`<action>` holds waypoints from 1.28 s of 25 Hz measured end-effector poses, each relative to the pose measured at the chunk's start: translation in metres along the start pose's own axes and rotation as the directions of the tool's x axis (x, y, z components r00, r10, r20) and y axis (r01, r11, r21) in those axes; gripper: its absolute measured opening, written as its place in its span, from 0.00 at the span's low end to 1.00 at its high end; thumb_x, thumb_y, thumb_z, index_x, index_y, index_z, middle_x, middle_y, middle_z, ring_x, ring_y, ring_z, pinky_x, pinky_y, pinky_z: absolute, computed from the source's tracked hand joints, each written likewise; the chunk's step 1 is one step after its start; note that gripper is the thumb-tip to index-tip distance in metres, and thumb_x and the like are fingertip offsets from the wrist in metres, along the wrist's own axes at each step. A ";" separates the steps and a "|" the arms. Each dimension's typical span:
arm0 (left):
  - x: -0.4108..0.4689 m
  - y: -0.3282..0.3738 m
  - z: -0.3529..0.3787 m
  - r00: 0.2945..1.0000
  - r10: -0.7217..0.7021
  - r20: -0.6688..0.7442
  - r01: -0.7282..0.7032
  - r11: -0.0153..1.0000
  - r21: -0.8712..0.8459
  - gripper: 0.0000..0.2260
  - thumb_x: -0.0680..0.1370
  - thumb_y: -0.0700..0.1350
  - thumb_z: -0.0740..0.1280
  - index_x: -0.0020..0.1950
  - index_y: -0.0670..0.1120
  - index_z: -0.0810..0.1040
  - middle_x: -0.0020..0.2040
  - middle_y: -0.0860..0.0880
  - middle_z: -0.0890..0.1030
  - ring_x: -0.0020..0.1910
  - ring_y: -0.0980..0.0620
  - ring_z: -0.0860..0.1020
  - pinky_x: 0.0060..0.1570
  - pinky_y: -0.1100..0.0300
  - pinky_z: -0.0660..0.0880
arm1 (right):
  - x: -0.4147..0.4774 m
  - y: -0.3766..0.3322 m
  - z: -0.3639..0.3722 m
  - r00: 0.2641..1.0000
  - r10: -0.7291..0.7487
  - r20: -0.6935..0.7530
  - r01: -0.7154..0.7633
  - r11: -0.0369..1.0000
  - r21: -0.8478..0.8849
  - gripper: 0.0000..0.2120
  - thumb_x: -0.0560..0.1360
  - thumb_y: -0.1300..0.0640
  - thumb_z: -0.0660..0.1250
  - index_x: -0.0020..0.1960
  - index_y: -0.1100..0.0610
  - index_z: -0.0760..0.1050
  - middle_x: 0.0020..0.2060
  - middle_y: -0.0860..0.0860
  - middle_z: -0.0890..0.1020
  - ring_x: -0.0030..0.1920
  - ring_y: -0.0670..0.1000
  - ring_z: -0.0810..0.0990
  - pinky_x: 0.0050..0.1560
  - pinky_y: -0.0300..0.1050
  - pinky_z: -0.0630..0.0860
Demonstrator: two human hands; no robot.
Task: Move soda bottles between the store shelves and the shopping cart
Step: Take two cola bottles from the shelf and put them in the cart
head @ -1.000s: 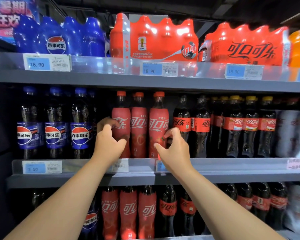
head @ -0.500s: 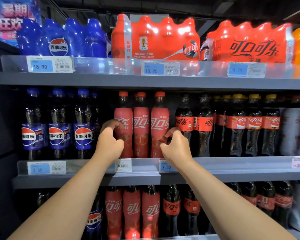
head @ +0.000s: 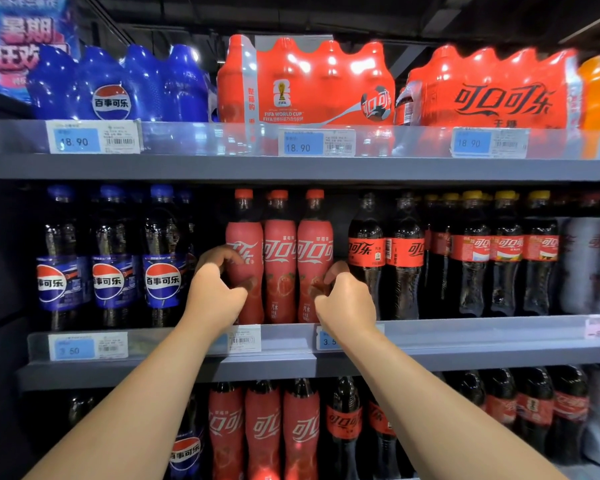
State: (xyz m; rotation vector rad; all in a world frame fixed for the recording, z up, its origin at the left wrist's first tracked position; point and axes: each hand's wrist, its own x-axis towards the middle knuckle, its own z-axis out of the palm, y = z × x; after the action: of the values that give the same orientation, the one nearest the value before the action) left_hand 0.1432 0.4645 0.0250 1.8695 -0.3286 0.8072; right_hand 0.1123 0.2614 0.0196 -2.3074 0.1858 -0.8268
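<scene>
Three red-sleeved cola bottles with red caps stand side by side on the middle shelf point(head: 499, 344). My left hand point(head: 215, 292) grips the left red bottle point(head: 245, 244) low on its body, fingers curled round its left side. My right hand point(head: 347, 299) grips the right red bottle point(head: 315, 244), fingers hooked behind its right side and thumb in front. The middle red bottle point(head: 279, 258) stands untouched between them. All three bottles are upright on the shelf. No shopping cart is in view.
Blue-label cola bottles point(head: 161, 258) stand left of the red ones, black-capped and yellow-capped cola bottles point(head: 368, 254) right. Shrink-wrapped multipacks point(head: 309, 84) fill the top shelf. More bottles point(head: 262, 427) stand on the shelf below. A clear price rail point(head: 187, 344) fronts each shelf.
Both hands have closed in on the outer red bottles: the left hand's fingers wrapped further round the left one, and the right hand moved left and took hold of the right one.
</scene>
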 end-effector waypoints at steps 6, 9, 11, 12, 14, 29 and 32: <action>0.002 0.003 0.007 0.989 -0.150 0.001 0.150 0.989 -0.010 0.27 0.67 0.40 0.82 0.54 0.47 0.66 0.44 0.50 0.77 0.38 0.53 0.77 0.30 0.64 0.71 | -0.003 0.000 0.003 1.000 0.011 -0.017 -0.011 1.000 -0.021 0.12 0.69 0.60 0.69 0.50 0.51 0.69 0.39 0.50 0.77 0.41 0.57 0.77 0.39 0.44 0.71; 0.005 -0.001 0.008 0.986 -0.163 0.013 0.162 0.985 0.067 0.26 0.69 0.41 0.81 0.55 0.47 0.65 0.43 0.49 0.76 0.37 0.54 0.74 0.30 0.62 0.69 | -0.002 0.000 0.003 0.999 0.019 -0.032 -0.020 0.999 -0.026 0.11 0.70 0.63 0.68 0.49 0.52 0.71 0.41 0.52 0.79 0.41 0.57 0.76 0.39 0.44 0.70; 0.007 -0.005 0.006 0.985 -0.173 0.013 0.171 0.982 0.078 0.25 0.70 0.42 0.80 0.55 0.47 0.65 0.43 0.49 0.76 0.36 0.53 0.74 0.29 0.63 0.69 | -0.003 0.001 0.003 0.999 0.015 -0.036 -0.016 1.000 -0.021 0.11 0.70 0.63 0.67 0.50 0.53 0.73 0.43 0.53 0.81 0.42 0.57 0.76 0.40 0.44 0.70; 0.008 -0.006 0.006 0.984 -0.177 0.013 0.175 0.980 0.091 0.25 0.70 0.43 0.80 0.55 0.48 0.65 0.42 0.49 0.76 0.35 0.54 0.75 0.27 0.64 0.69 | -0.003 0.000 0.003 0.999 0.015 -0.037 -0.015 1.000 -0.007 0.11 0.70 0.63 0.67 0.50 0.53 0.74 0.44 0.54 0.82 0.43 0.58 0.78 0.40 0.44 0.71; 0.010 -0.009 0.006 0.982 -0.189 0.010 0.186 0.977 0.108 0.25 0.70 0.44 0.79 0.55 0.49 0.65 0.42 0.49 0.77 0.34 0.54 0.75 0.26 0.65 0.68 | -0.004 0.001 0.004 0.999 0.021 -0.044 -0.020 1.000 0.023 0.11 0.70 0.64 0.67 0.50 0.53 0.75 0.44 0.54 0.82 0.45 0.58 0.80 0.40 0.44 0.73; -0.006 -0.001 0.012 0.981 0.076 -0.177 -0.034 0.973 0.230 0.23 0.64 0.40 0.78 0.52 0.49 0.70 0.64 0.47 0.67 0.44 0.58 0.66 0.46 0.65 0.65 | -0.015 0.007 0.003 0.990 -0.097 -0.103 0.101 0.994 0.033 0.11 0.74 0.51 0.70 0.36 0.56 0.73 0.38 0.55 0.82 0.41 0.57 0.79 0.39 0.45 0.72; -0.011 0.000 0.013 0.972 0.118 -0.203 -0.080 0.980 0.184 0.25 0.64 0.39 0.77 0.53 0.49 0.68 0.66 0.47 0.65 0.53 0.56 0.66 0.54 0.63 0.64 | -0.015 0.011 -0.001 0.990 -0.103 -0.098 0.109 0.992 0.060 0.11 0.73 0.52 0.71 0.37 0.55 0.72 0.39 0.54 0.82 0.42 0.55 0.78 0.39 0.44 0.67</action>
State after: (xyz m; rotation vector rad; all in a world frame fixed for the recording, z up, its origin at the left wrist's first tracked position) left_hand 0.1401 0.4517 0.0142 1.9179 -0.2235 1.1263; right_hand 0.1008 0.2581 0.0054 -2.2340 0.0762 -0.9828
